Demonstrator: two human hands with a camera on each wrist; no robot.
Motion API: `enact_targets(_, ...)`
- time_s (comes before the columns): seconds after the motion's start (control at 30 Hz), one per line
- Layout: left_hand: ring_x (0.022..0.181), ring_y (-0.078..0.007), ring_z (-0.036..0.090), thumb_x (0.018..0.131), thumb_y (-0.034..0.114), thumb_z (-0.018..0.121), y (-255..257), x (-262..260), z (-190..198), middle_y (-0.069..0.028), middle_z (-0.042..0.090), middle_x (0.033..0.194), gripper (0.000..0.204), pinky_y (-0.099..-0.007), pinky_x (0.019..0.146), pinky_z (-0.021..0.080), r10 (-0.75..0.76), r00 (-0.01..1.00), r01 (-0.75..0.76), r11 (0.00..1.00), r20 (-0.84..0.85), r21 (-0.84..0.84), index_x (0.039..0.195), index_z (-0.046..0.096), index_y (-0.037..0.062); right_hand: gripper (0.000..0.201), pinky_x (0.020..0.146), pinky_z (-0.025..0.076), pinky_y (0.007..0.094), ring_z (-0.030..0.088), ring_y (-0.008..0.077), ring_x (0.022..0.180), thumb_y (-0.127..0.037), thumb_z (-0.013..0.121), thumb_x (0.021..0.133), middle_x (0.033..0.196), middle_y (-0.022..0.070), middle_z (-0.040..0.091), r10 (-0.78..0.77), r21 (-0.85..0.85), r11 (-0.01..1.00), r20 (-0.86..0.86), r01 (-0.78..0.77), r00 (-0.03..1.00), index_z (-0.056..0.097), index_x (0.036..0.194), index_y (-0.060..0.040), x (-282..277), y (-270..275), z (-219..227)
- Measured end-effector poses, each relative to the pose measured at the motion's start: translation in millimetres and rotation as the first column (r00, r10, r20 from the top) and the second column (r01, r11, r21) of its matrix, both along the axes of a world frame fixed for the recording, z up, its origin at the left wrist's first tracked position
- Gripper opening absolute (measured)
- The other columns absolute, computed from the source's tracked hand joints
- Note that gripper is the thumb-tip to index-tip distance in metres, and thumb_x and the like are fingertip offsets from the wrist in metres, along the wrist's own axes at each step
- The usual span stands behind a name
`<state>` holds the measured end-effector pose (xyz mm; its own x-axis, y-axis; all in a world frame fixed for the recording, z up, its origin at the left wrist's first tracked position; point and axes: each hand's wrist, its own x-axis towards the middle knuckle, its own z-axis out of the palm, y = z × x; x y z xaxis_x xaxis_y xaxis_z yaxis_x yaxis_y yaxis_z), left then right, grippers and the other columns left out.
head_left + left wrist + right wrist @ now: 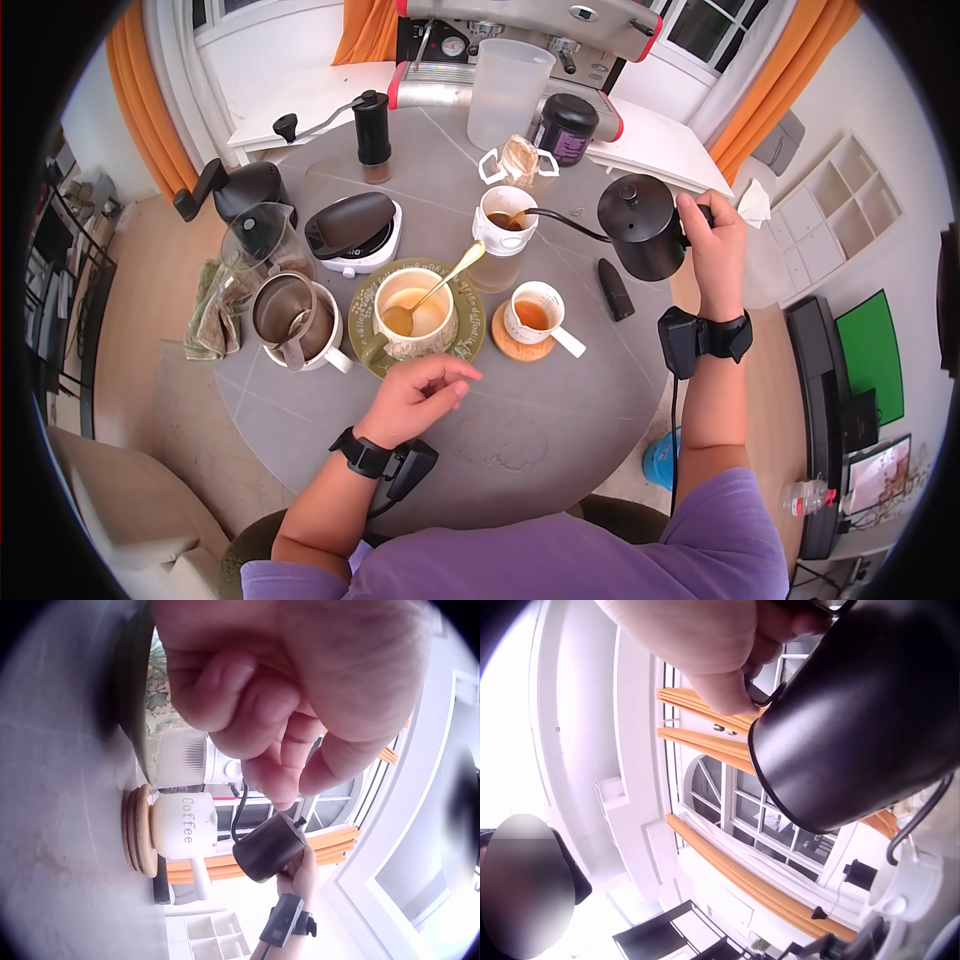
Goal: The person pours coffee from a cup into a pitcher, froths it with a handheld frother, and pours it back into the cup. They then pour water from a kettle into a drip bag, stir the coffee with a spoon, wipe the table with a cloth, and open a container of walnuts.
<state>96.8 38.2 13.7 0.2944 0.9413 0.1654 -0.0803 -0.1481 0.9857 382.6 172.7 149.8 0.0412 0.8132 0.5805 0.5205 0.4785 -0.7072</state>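
My right hand grips the handle of a black gooseneck kettle, raised over the right side of the table. The kettle's thin spout reaches left to the mouth of a white cup-shaped vessel with brown contents, standing on a clear ribbed base. In the right wrist view the kettle body fills much of the picture, tilted. My left hand holds nothing, its fingers loosely curled in front of a patterned mug. A gold spoon leans in that mug, which sits on a green plate.
Right of the mug, a small white handled cup with amber liquid stands on a wooden coaster. A black scale-like device, hand grinder, metal pitcher in a white cup, black jar and espresso machine stand around.
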Motion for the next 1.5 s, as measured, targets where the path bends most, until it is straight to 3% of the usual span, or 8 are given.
enact_targets(0.33,0.057,-0.0024,0.048,0.084,0.006,0.054,1,-2,-2,0.0036,0.052,0.068,0.014,-0.0175,0.052,0.037,0.018,0.999,-0.018,1.0,-0.033,0.001,0.096,0.061,0.0042,0.027,0.05,0.03,0.0201,0.036,0.0037,0.055,-0.018,0.06,0.083,0.057,-0.0049,0.043,0.063,-0.029,0.997,-0.173,-0.069,0.983,0.049,0.063,-0.003,-3,2,-10)
enact_targets(0.4,0.057,-0.0023,0.047,0.084,0.006,0.055,1,-1,-1,0.0037,0.052,0.068,0.014,-0.0173,0.052,0.037,0.017,1.0,-0.017,1.0,-0.017,0.002,0.096,0.061,0.0041,0.025,0.05,0.03,0.0204,0.037,0.0045,0.054,-0.018,0.059,0.083,0.057,-0.0047,0.043,0.053,-0.071,0.994,-0.317,-0.08,0.947,0.049,0.064,-0.0045,-1,1,-12)
enact_targets(0.6,0.062,-0.0035,0.048,0.084,0.004,0.052,0,-2,3,0.0018,0.053,0.072,0.014,-0.0177,0.056,0.039,0.002,0.999,-0.003,1.0,-0.045,-0.024,0.097,0.059,0.0021,0.022,0.052,0.032,0.0209,0.038,0.006,0.055,-0.016,0.059,0.083,0.061,-0.0031,0.045,0.034,-0.067,0.995,-0.509,-0.079,0.86,0.05,0.066,-0.0055,7,-4,-29)
enact_targets(1.0,0.058,-0.0029,0.048,0.084,0.006,0.054,3,-5,-3,0.0028,0.053,0.068,0.014,-0.0177,0.052,0.038,0.061,0.998,-0.061,0.998,0.014,0.024,0.096,0.061,0.0037,0.023,0.051,0.031,0.0206,0.035,0.0062,0.053,-0.016,0.059,0.083,0.061,-0.0031,0.045,0.07,0.05,0.998,-0.607,-0.05,0.792,0.051,0.065,-0.0049,9,9,-38)
enact_targets(1.1,0.061,-0.005,0.049,0.084,0.001,0.051,2,-7,-3,-0.001,0.055,0.074,0.014,-0.0186,0.055,0.039,0.028,0.999,-0.027,0.999,-0.031,0.037,0.095,0.059,-0.0001,0.023,0.05,0.03,0.0205,0.034,0.006,0.053,-0.016,0.059,0.083,0.061,-0.0033,0.044,0.057,0.044,0.998,-0.597,-0.038,0.8,0.051,0.065,-0.0047,3,6,-32)
enact_targets(1.5,0.061,-0.0056,0.05,0.083,-0.001,0.051,-1,-7,1,-0.0013,0.056,0.074,0.014,-0.0191,0.054,0.039,0.021,0.998,-0.017,0.998,-0.063,0.059,0.093,0.06,-0.0001,0.025,0.049,0.026,0.0196,0.032,0.0047,0.051,-0.017,0.06,0.082,0.056,-0.0048,0.04,0.002,0.03,0.999,-0.535,0.016,0.845,0.05,0.063,-0.004,-6,3,-25)
